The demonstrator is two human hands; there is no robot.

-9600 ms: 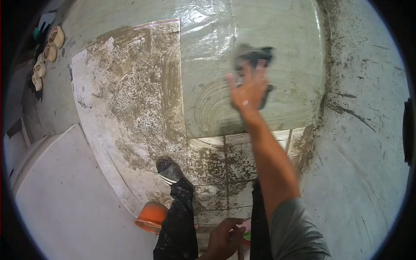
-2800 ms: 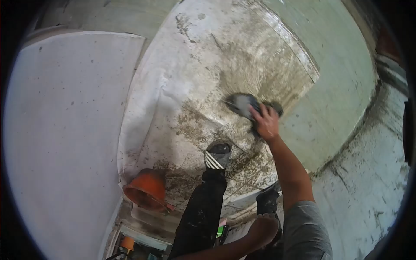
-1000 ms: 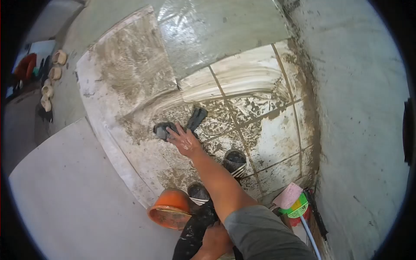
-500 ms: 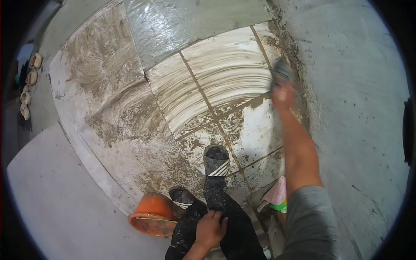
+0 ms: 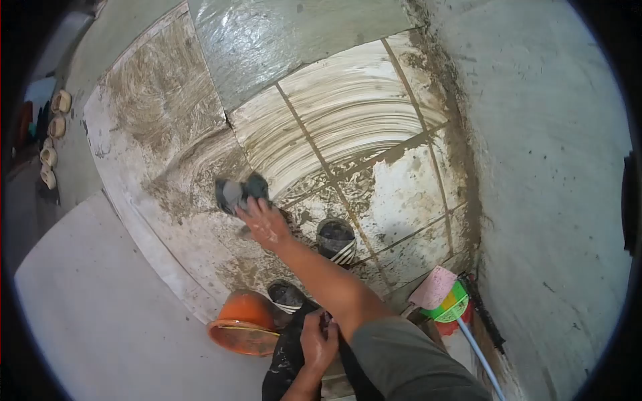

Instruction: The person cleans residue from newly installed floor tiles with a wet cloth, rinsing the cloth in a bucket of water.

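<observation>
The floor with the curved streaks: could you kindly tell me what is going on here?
A person's right hand is on a dark cloth, on the muddy floor to the left of the streaked tiles. The left hand is near the legs. Brown dirt lies around the cloth, and an orange bucket is by the left shoe.

Dim, fisheye-warped, perhaps slightly blurred.

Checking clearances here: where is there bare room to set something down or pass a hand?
Free: the streaked tiles between the grey floor and front foot; the pale tile right of that foot. Crowded: around the right hand and cloth; the orange bucket, rear foot and left hand; the pink item and green strainer.
</observation>
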